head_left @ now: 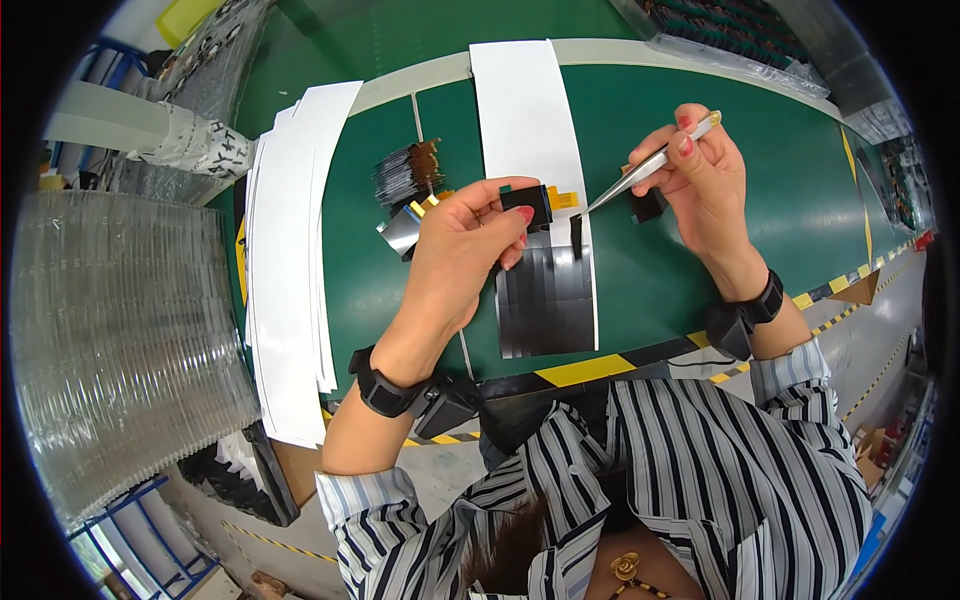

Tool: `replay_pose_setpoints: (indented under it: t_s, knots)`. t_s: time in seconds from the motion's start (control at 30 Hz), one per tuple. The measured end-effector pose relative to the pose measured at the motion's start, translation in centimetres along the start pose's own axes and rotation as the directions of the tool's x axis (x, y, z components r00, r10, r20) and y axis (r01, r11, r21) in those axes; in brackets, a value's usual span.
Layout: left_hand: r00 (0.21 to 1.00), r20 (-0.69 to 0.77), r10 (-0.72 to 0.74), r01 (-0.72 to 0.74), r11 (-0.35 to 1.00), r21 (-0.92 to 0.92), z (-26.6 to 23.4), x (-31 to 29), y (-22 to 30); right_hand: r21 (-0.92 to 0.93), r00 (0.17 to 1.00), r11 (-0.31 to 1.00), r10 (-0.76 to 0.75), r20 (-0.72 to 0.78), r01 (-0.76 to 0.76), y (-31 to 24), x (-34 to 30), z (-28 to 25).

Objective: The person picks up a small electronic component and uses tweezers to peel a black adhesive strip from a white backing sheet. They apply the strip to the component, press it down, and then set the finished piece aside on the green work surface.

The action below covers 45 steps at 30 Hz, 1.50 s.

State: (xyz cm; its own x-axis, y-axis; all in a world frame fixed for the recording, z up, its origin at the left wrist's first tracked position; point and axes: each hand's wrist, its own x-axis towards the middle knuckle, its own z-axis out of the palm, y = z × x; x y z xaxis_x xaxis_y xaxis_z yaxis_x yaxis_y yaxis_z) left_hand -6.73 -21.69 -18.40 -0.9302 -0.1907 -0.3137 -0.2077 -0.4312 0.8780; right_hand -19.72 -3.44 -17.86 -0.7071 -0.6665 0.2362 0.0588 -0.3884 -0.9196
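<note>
My left hand [462, 240] pinches a small black rectangular part with an orange flex tail [535, 200] above a white paper strip [525, 120]. My right hand [695, 170] grips metal tweezers [640, 170], whose tip points down-left at a thin dark strip hanging just under the part. Several dark glossy panels [548, 295] lie overlapped in a row on the near end of the strip. A fanned batch of dark parts with brown tails [408, 170] lies left of the strip. One black part [647, 206] sits on the mat under my right hand.
The green bench mat [780, 190] has a yellow-black striped front edge. A stack of white sheets [290, 260] lies at the left, with a tall pile of clear plastic trays [110, 340] beyond it. Trays of dark parts [740, 30] stand at the back right.
</note>
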Motion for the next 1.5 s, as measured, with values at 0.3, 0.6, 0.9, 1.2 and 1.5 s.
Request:
replay_pose_setpoints:
  t_s: [0.3,0.6,0.9,1.2,1.5]
  knots:
    - [0.999,0.036,-0.024,0.024,1.000,0.003,0.2,-0.2,0.1,-0.054,0.989,0.996,0.069,-0.127,-0.077,0.6,0.3,0.5]
    - [0.999,0.034,-0.030,0.030,1.000,-0.005,0.3,-0.2,0.0,-0.027,0.978,0.995,0.086,-0.189,-0.092,0.9,0.3,0.5]
    - [0.998,0.051,-0.039,0.038,0.999,0.024,0.0,-0.2,0.1,-0.020,0.977,0.996,0.082,-0.198,-0.087,0.9,0.2,0.6]
    - [1.000,0.005,-0.003,0.003,1.000,-0.008,-0.1,-0.2,0.3,0.014,0.994,0.997,0.072,-0.088,-0.071,0.4,-0.1,0.8]
    - [1.000,-0.009,-0.001,0.000,1.000,-0.026,-0.1,-0.1,0.1,-0.019,0.991,0.996,0.083,-0.107,-0.085,0.4,-0.1,1.1]
